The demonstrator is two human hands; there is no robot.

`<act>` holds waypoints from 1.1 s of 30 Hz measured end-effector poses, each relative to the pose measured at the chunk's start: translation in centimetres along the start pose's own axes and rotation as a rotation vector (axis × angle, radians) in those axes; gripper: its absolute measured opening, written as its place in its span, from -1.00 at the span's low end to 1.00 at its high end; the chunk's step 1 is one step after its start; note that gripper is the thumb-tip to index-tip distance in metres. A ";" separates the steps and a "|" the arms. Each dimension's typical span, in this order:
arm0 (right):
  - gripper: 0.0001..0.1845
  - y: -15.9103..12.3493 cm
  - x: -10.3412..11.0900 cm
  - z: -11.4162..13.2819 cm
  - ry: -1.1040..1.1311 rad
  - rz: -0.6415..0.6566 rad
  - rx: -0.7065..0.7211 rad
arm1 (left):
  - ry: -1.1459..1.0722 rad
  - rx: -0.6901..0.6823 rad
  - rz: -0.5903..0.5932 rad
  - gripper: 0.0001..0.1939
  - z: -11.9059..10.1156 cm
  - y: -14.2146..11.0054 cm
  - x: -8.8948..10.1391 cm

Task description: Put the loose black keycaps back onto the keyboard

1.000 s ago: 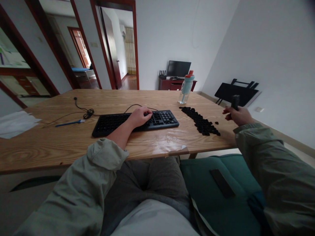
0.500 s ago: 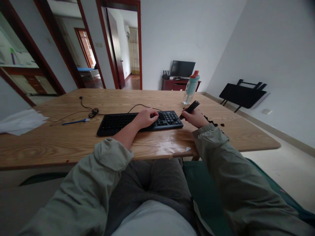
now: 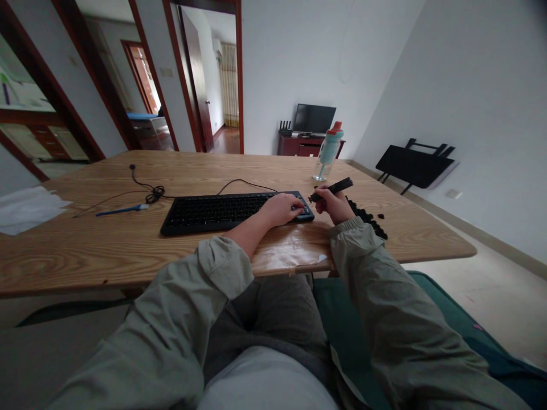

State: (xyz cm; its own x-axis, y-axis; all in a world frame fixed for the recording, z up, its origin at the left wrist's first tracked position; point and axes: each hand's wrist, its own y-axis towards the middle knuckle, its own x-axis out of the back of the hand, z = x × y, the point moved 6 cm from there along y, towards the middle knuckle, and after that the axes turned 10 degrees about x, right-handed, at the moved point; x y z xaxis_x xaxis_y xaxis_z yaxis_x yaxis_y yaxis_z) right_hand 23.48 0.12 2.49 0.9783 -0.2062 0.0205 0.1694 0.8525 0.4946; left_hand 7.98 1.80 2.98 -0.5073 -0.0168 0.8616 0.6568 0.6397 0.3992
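Note:
A black keyboard (image 3: 209, 213) lies across the table in front of me. My left hand (image 3: 284, 209) rests over its number pad, palm down, with fingers bent and pressed together at the right end; what they hold, if anything, is hidden. Just off that end, my right hand (image 3: 335, 204) is wrapped round a black bar-shaped tool (image 3: 341, 185). The tool slants, its thin lower tip close to the keyboard's right edge. Small black pieces (image 3: 370, 219), which look like keycaps, lie in a cluster beside my right wrist, partly covered by the hand and sleeve.
Behind my right hand stands a clear and teal bottle (image 3: 328, 152) with a red cap. A blue brush (image 3: 122, 210) and a coiled black cable (image 3: 154, 194) lie left of the keyboard. White tissue (image 3: 29, 208) sits at the wooden table's (image 3: 106, 250) far left.
My left hand has slid right along the number pad to the keyboard's right end. The tool in my right hand has tilted flatter. The whole view has shifted slightly.

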 end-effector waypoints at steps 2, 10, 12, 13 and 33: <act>-0.59 -0.1 -0.4 -0.2 -0.032 0.047 -0.035 | 0.025 -0.005 -0.012 -0.74 -0.2 -0.1 0.0; -0.46 -0.2 -0.7 -0.8 -0.112 0.151 -0.068 | 0.128 -0.048 -0.033 -0.72 -0.8 -0.8 0.6; -0.47 -0.1 -0.2 -1.0 -0.126 0.128 -0.064 | 0.117 -0.063 -0.041 -0.72 -1.0 -1.0 0.8; -0.47 0.0 0.0 -1.0 -0.127 0.115 -0.064 | 0.103 -0.068 -0.048 -0.72 -1.0 -1.1 1.0; -0.53 -1.1 0.5 -0.9 -0.094 0.228 -0.089 | -0.317 0.068 -0.043 -0.81 0.8 -0.8 0.7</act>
State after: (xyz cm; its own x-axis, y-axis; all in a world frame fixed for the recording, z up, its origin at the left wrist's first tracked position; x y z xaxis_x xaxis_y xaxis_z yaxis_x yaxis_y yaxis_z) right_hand 23.93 -0.47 1.19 0.9776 -0.0445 0.2056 -0.0401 0.9200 0.3898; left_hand 6.67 1.86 3.04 -0.6893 0.1883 0.6995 0.5978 0.6934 0.4023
